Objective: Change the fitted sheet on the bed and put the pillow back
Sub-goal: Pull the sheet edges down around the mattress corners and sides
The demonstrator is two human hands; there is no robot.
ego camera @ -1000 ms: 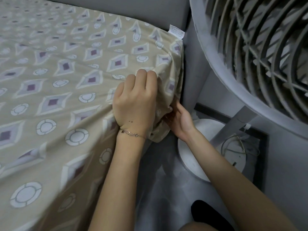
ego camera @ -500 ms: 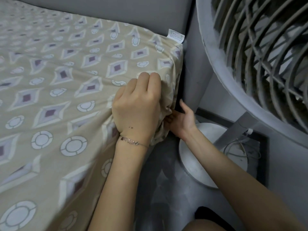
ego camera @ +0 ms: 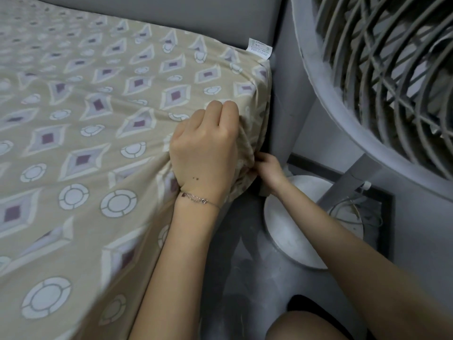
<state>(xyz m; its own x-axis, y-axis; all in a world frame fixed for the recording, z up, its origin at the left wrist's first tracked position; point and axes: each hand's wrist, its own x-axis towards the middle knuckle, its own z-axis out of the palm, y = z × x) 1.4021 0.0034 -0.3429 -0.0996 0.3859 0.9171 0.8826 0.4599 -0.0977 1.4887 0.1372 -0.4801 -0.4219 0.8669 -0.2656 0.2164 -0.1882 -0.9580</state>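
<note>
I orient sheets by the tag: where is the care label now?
In the head view, the care label sticks up at the far right corner of the fitted sheet, against the headboard, beyond the left hand, left of the fan.

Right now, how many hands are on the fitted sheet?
2. The left hand, wearing a bracelet, grips the bunched fitted sheet at its corner. The right hand holds the sheet's edge just below, beside the fan base; its fingers are partly hidden.
</note>
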